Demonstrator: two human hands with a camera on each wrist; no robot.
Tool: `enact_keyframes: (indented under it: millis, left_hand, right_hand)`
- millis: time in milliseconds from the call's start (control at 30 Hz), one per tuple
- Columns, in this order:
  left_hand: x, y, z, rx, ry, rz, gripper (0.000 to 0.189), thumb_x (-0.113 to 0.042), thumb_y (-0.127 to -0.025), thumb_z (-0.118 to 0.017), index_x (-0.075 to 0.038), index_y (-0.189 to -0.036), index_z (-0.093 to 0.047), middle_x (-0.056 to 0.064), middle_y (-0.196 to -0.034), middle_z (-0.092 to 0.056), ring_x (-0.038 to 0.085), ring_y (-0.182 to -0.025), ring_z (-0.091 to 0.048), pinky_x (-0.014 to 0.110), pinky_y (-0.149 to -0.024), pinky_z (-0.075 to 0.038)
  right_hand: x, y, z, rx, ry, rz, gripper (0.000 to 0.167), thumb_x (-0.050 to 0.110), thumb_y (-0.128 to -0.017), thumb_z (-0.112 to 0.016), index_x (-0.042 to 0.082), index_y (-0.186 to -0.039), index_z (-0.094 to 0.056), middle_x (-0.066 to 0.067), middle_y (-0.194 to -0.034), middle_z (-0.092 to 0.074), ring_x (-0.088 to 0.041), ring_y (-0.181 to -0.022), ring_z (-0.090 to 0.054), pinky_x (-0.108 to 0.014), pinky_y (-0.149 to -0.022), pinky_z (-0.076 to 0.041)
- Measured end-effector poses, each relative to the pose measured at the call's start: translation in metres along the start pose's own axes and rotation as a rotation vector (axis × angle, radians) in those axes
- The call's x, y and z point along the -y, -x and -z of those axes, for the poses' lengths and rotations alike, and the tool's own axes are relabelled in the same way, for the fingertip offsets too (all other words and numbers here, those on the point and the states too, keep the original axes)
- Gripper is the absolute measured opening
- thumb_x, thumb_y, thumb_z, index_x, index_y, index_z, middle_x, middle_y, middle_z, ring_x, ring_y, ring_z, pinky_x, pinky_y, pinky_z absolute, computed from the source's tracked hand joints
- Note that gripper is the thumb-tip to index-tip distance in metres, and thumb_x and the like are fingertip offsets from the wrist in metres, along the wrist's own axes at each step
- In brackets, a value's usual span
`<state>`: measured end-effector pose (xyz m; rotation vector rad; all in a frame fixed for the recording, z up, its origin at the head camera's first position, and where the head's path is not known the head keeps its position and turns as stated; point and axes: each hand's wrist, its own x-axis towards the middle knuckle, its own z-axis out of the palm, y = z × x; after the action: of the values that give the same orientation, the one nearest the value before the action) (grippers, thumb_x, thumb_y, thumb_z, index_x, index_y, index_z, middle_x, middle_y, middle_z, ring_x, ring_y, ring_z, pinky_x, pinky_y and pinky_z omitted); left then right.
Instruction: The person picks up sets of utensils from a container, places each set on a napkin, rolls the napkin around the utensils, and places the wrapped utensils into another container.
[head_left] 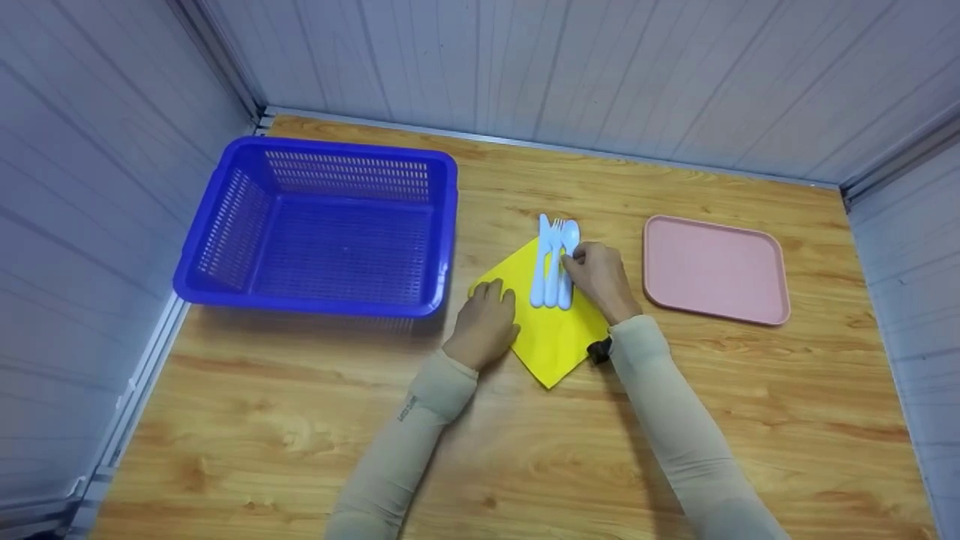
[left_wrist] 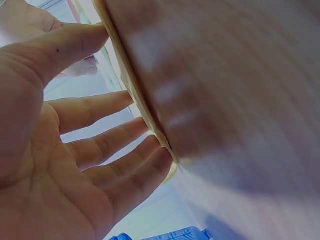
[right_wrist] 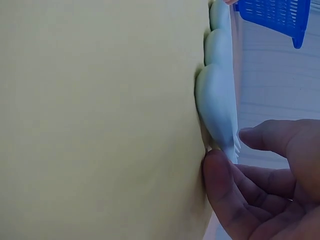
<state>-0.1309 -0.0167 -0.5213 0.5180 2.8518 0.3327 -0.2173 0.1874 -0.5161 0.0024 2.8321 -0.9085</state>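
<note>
On a yellow napkin (head_left: 555,341) turned like a diamond lie a light blue plastic knife (head_left: 538,274), fork (head_left: 553,277) and spoon (head_left: 571,238), side by side, handles toward me. My left hand (head_left: 484,324) rests at the napkin's left corner. In the left wrist view its fingers are spread, with the fingertips along the napkin edge (left_wrist: 135,92). My right hand (head_left: 600,277) is at the spoon's right side, fingers bent and fingertips by its neck. The right wrist view shows a small gap between the thumb (right_wrist: 255,136) and the spoon handle (right_wrist: 217,107).
A blue perforated basket (head_left: 319,302) stands on the wooden table to the left, its inside bare. A pink tray (head_left: 716,274) lies to the right. Pale panelled walls (head_left: 525,67) close off the back and both sides.
</note>
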Motion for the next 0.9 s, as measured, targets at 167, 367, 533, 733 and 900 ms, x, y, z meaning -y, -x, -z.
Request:
enact_keyframes:
  millis: [167,367,533,733,900]
  left_hand:
    - [0.000,-0.001,0.002,-0.010,-0.002,-0.007,0.054,-0.028,-0.096,-0.066,0.004,-0.138,-0.053,0.025,-0.145,-0.044,0.040,-0.131,-0.044,0.047,-0.102,-0.047]
    - [-0.002,0.008,0.007,-0.107,-0.042,-0.099,0.049,-0.026,-0.096,-0.064,0.006,-0.132,-0.058,0.025,-0.137,-0.052,0.038,-0.125,-0.050,0.046,-0.099,-0.049]
    - [-0.003,0.028,0.002,-0.266,-0.063,-0.246,0.041,-0.022,-0.092,-0.070,0.005,-0.121,-0.063,0.021,-0.124,-0.060,0.035,-0.112,-0.059,0.042,-0.094,-0.052]
    - [-0.007,0.054,-0.007,-0.377,-0.064,-0.335,0.028,-0.015,-0.089,-0.066,0.002,-0.110,-0.066,0.017,-0.115,-0.064,0.032,-0.104,-0.062,0.040,-0.085,-0.056]
    - [-0.007,0.060,-0.012,-0.451,-0.072,-0.370,0.022,-0.012,-0.088,-0.064,0.001,-0.106,-0.068,0.016,-0.111,-0.066,0.030,-0.102,-0.064,0.038,-0.084,-0.056]
  right_hand:
    - [-0.001,0.002,0.004,0.007,0.001,0.008,0.031,0.024,-0.098,-0.060,-0.003,-0.107,-0.072,-0.015,-0.101,-0.071,-0.024,-0.087,-0.066,-0.038,-0.076,-0.057]
    - [-0.001,0.020,0.016,0.028,0.087,0.051,0.034,0.027,-0.099,-0.061,-0.002,-0.117,-0.068,-0.018,-0.107,-0.069,-0.027,-0.089,-0.065,-0.041,-0.075,-0.056]
    - [-0.006,0.060,0.024,-0.004,0.202,0.179,0.032,0.022,-0.097,-0.066,-0.004,-0.116,-0.067,-0.018,-0.101,-0.069,-0.029,-0.086,-0.065,-0.042,-0.071,-0.056]
    - [-0.025,0.118,0.023,-0.169,0.254,0.420,0.024,0.013,-0.088,-0.076,-0.003,-0.105,-0.070,-0.016,-0.091,-0.067,-0.028,-0.075,-0.063,-0.040,-0.062,-0.056]
    - [-0.041,0.139,0.015,-0.244,0.288,0.619,0.025,0.010,-0.081,-0.084,0.001,-0.100,-0.071,-0.013,-0.093,-0.065,-0.029,-0.080,-0.063,-0.041,-0.062,-0.057]
